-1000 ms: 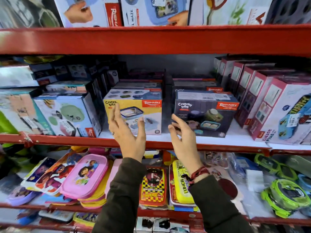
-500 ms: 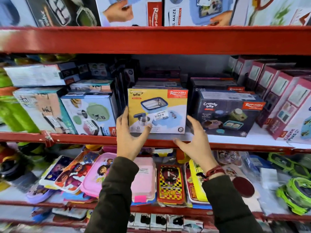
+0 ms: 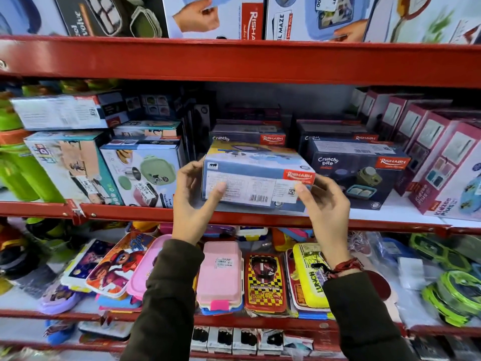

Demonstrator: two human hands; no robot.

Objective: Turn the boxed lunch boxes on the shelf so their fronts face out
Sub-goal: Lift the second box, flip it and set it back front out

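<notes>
A yellow and blue Crunchy Bite lunch box carton (image 3: 256, 178) sits at the front of the middle shelf (image 3: 145, 213), tipped so that its blue label side with barcode faces me and its picture front faces up. My left hand (image 3: 194, 201) grips its left end, thumb on the label. My right hand (image 3: 324, 204) grips its right end. A dark Crunchy Bite carton (image 3: 356, 173) stands just to the right with its front facing out. More dark cartons (image 3: 247, 135) are stacked behind.
Left of the held carton stand a green-lid lunch box carton (image 3: 145, 175) and a teal carton (image 3: 70, 168). Pink Kidzee cartons (image 3: 442, 165) fill the right end. The lower shelf holds loose plastic lunch boxes (image 3: 221, 277). The red shelf above (image 3: 234, 58) hangs low.
Both hands closed on the yellow carton's ends and tipped it, so its picture front now faces up and the label side faces me. The camera view shifted left and closer.
</notes>
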